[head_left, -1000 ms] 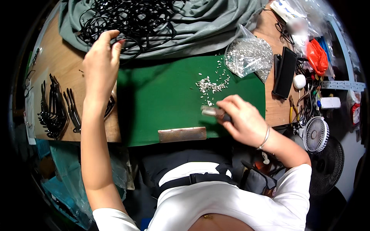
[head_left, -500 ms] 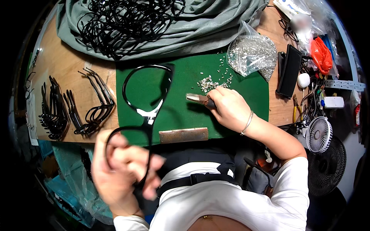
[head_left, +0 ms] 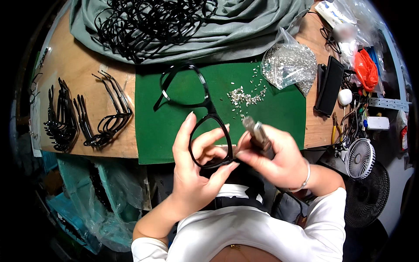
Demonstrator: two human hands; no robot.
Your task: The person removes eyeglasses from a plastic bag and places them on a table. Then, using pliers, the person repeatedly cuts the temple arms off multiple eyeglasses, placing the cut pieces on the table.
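Observation:
My left hand point(head_left: 188, 177) is closed on a black eyeglass frame point(head_left: 211, 107) by its near rim. The fingers pass behind that lens opening, and the thumb is at its lower corner. The frame is tilted, its far rim reaching over the green mat point(head_left: 159, 137). My right hand point(head_left: 281, 161) grips a pair of pliers point(head_left: 258, 134), the metal jaws pointing up and away. Its fingertips are beside the frame's near corner; whether they touch it I cannot tell. Beyond the pliers lies a loose pile of tiny silver metal pieces point(head_left: 245, 97).
A clear bag point(head_left: 286, 61) of silver pieces lies at the mat's far right. Black eyeglass frames point(head_left: 152, 26) are heaped on grey cloth point(head_left: 244, 41). More frames point(head_left: 114, 124) stand at left. A black case point(head_left: 329, 86), a white fan point(head_left: 360, 158) and cables are at right.
My left hand has moved right and up with the eyeglass frame, turning it. My right hand has drawn back from the silver pieces, toward the frame, and its pliers now point upward.

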